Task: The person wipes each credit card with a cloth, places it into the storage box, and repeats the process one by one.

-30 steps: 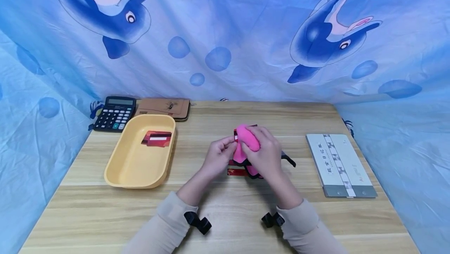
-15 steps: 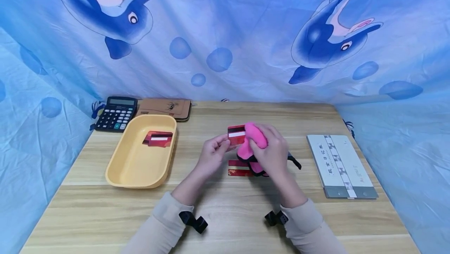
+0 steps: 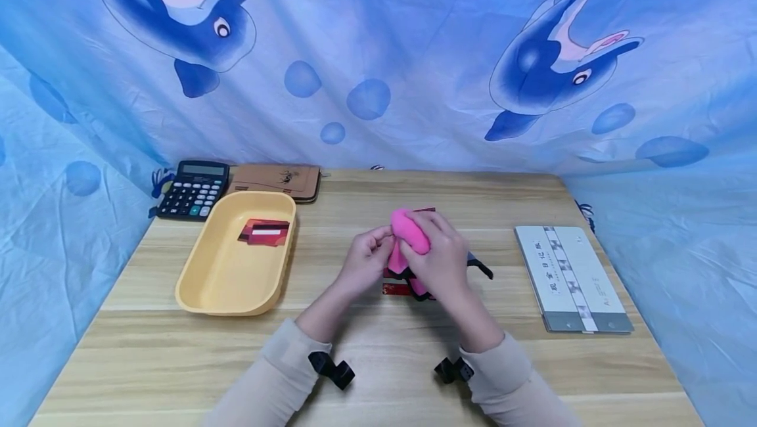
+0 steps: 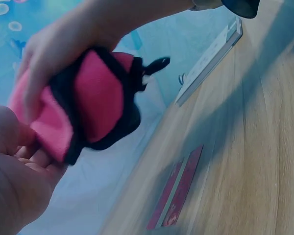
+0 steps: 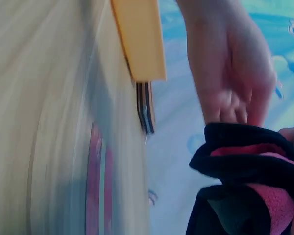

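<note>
My right hand grips a pink fleece cloth with black trim and a black strap. The cloth is bunched over a red card. A thin top edge of that held card shows past the cloth in the head view; the rest is hidden. My left hand pinches at the left end of card and cloth with thumb and fingers. In the left wrist view the pink cloth hangs in folds beside my left fingers. Below the hands, another red striped card lies on the table.
At left stands a yellow tray with red cards inside. A black calculator and a brown notebook lie behind it. A pale ledger book lies at right. A blue dolphin curtain surrounds the wooden table.
The pink cloth slid right, baring the left part of the held card, then back left over it. My left hand kept its pinch. The tray and books stayed in place.
</note>
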The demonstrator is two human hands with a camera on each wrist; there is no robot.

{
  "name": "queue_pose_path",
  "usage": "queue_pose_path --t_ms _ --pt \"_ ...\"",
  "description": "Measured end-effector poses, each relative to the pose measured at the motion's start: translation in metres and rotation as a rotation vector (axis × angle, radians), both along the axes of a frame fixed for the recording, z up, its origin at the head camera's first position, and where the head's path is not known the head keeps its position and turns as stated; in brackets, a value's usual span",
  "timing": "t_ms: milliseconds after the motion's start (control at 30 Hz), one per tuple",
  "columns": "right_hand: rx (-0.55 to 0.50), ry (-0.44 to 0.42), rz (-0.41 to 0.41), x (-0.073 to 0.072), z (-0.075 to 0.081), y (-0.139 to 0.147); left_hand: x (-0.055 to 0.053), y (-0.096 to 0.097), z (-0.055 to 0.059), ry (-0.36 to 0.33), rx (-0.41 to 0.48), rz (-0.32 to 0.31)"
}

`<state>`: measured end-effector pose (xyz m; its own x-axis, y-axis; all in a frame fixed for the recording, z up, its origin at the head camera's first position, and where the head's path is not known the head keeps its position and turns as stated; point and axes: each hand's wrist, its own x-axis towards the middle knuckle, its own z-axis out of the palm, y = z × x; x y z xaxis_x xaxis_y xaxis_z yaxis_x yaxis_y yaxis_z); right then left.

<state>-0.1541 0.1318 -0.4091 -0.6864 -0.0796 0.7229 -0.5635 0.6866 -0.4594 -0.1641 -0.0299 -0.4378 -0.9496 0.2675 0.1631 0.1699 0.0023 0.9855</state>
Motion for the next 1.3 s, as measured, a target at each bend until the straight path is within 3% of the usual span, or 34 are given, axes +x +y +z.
queue_pose_path --t_ms 200,633,967,1300 --pt "-0.038 0.013 0.036 0.005 0.003 -0.007 0.002 -0.002 0.002 0.016 -0.032 -0.012" --pt "-0.061 0.024 -0.08 -0.007 -0.005 0.025 0.003 -0.01 0.006 -0.029 0.09 0.037" --pt "-0.097 0.016 -0.103 -0.011 -0.01 0.04 -0.002 -0.029 0.008 -0.074 0.196 0.233" --pt "-0.128 0.005 -0.109 -0.012 -0.015 0.047 -0.008 -0.058 0.016 -0.122 0.148 0.305"
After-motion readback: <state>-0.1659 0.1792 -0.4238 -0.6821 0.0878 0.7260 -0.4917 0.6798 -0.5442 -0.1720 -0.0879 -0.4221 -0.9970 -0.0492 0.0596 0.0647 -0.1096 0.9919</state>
